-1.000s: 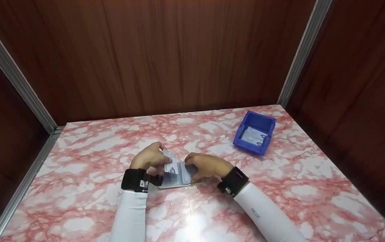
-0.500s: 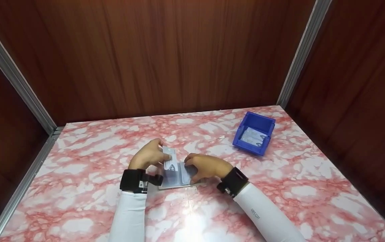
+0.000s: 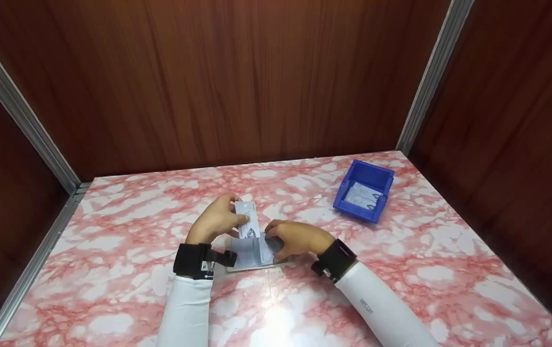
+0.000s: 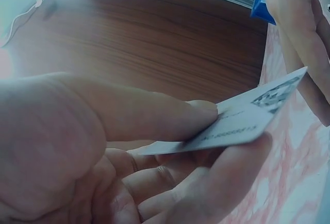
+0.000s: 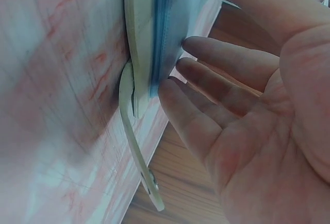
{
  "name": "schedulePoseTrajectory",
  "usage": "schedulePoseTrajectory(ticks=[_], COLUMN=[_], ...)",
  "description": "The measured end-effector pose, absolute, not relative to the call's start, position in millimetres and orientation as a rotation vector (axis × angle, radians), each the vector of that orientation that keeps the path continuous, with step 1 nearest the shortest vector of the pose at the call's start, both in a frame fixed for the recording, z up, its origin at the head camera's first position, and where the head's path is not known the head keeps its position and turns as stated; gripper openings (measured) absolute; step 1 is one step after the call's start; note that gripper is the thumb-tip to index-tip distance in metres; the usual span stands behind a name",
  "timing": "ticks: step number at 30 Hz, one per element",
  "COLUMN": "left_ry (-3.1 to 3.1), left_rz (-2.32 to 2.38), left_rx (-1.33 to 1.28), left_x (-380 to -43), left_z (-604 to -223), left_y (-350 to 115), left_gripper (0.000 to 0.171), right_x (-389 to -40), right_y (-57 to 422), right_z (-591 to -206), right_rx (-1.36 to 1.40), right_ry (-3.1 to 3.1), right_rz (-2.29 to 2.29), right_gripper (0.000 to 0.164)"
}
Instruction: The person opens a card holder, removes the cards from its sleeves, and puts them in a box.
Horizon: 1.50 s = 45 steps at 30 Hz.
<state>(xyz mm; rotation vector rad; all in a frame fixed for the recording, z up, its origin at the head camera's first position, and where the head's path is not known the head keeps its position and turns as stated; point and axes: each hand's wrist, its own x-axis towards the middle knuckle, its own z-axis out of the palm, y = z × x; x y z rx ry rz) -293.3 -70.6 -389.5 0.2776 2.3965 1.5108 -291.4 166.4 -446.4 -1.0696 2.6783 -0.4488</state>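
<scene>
Two bare hands work close together at the middle of the table [image 3: 126, 236]. Left hand [image 3: 214, 222]: nearly closed, with the thumb on the upper face of a white card [image 3: 250, 212] and curved fingers beneath it. The left wrist view shows this pinch, with the card's printed end projecting beyond the thumb. A dark picture and a line of small print are visible there; the print is too blurred to read in full.

Right hand [image 3: 301, 236]: loosely bent, with thumb and fingers spread well apart. Its fingertips touch a clear bluish sleeve on the right side of the card holder [image 3: 244, 254]. The holder lies open on the table between the hands. The card's lower end is at the upper edge of the left sleeve; whether the two touch cannot be told. In the right wrist view, a pale strap [image 5: 135, 136] extends from the holder's cover.

Each wrist carries a black camera band, left band [image 3: 192, 260] and right band [image 3: 338, 260]. White sleeves cover both forearms.

A blue bin [image 3: 373, 173] is located beyond the right hand, well apart from the holder, near the far right corner of the table. More white cards [image 3: 363, 195] lie inside it. The tabletop has a red and white marbled pattern. Brown wood-grain panels [image 3: 208, 96] enclose the far side and both flanks, with grey metal rails [image 3: 432, 84] at the corners.
</scene>
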Motion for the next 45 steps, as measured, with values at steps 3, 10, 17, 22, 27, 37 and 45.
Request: schedulePoseTrajectory(ticks=[3, 10, 17, 22, 27, 37, 45], left_ry=[2.401, 2.436, 2.511, 2.525, 2.482, 2.491, 2.517], left_rz=[1.506, 1.489, 1.497, 1.51, 1.591, 1.659, 1.598], left_rx=[0.291, 0.324, 0.399, 0.463, 0.48, 0.462, 0.483], left_x=[-293, -291, -287, -287, -287, -287, -290], left_z=[-390, -386, -379, -377, -379, -387, -390], left_y=[-69, -65, -53, -39, -32, -27, -32], left_gripper=[0.039, 0.043, 0.044, 0.038, 0.031, 0.029, 0.032], right_x=[-292, -296, -296, -296, -295, -291, -293], right_y=[168, 176, 188, 193, 192, 186, 190], right_z=[-444, -436, -416, -400, -392, -397, -398], right_rx=[-1.064, -0.978, -0.835, -0.76, -0.784, -0.851, -0.878], right_ry=[2.681, 2.772, 2.939, 2.961, 2.875, 2.762, 2.753], right_rz=[-0.457, -0.58, -0.894, -1.185, -1.254, -1.327, -1.358], right_gripper=[0.056, 0.045, 0.033, 0.025, 0.027, 0.025, 0.021])
